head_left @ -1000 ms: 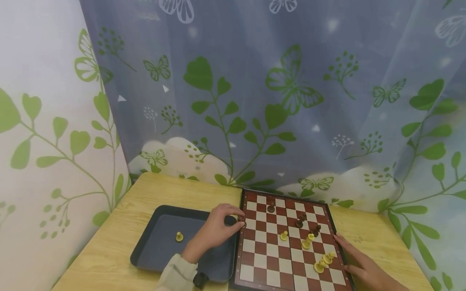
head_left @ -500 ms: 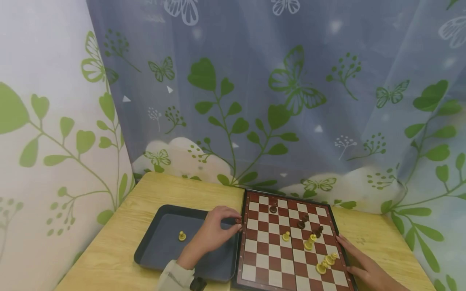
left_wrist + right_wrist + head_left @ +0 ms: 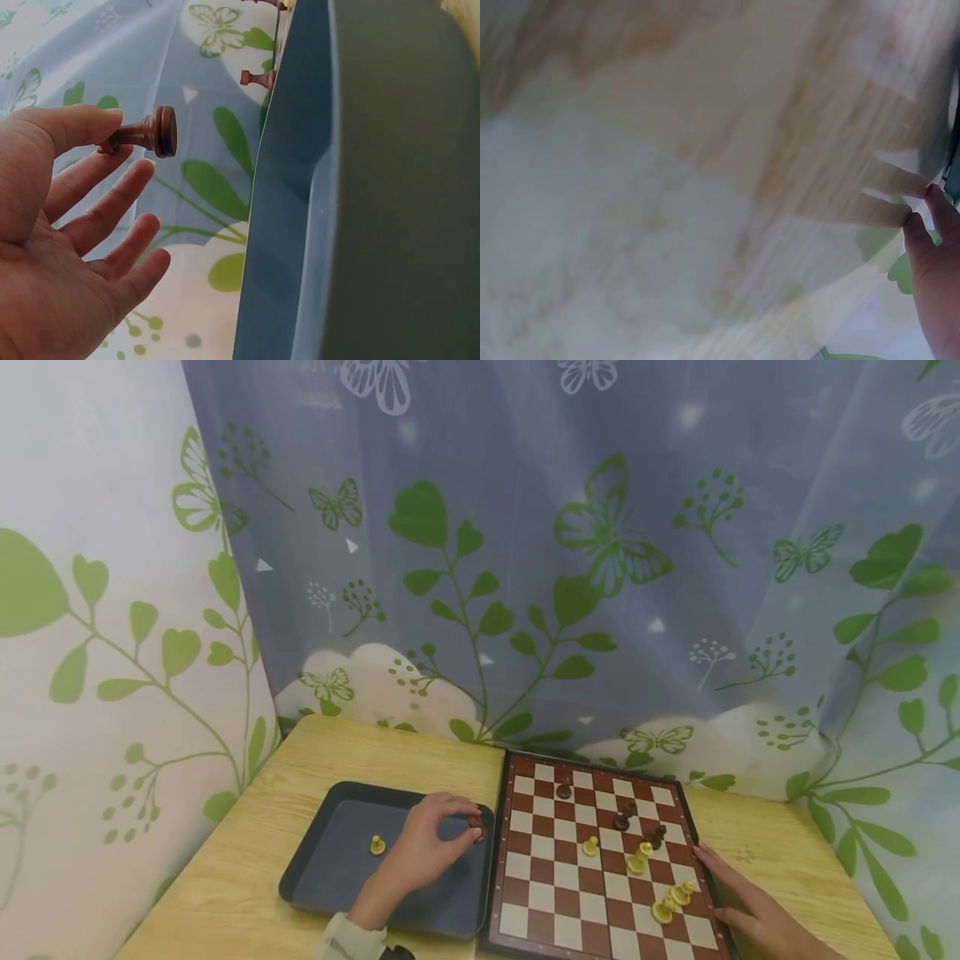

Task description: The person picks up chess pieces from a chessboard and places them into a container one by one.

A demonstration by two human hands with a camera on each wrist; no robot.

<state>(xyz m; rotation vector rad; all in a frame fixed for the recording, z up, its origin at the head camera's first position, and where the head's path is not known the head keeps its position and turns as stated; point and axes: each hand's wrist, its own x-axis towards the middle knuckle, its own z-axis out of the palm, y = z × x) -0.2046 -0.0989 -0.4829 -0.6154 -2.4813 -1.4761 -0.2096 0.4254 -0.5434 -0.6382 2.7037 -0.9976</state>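
Note:
Between thumb and forefinger my left hand (image 3: 429,846) pinches a dark brown chess piece (image 3: 476,825) over the right part of the blue tray (image 3: 341,887). In the left wrist view the same piece (image 3: 142,135) lies sideways in the pinch of the left hand (image 3: 71,217), its round base outward, other fingers spread. A pale yellow pawn (image 3: 377,845) stands in the tray. My right hand (image 3: 757,902) rests at the right edge of the chessboard (image 3: 542,870), fingers extended; the right wrist view shows this hand (image 3: 937,270) at its right side.
On the board stand several dark pieces, one (image 3: 564,791) near the back left, and several yellow ones, including a pawn (image 3: 590,846) near the middle. The wooden table (image 3: 450,758) carries tray and board side by side. A patterned curtain (image 3: 495,568) hangs behind.
My left hand has moved left from the board's left edge to over the tray, still pinching the dark piece. The right hand stays at the board's edge. The head view has shifted slightly.

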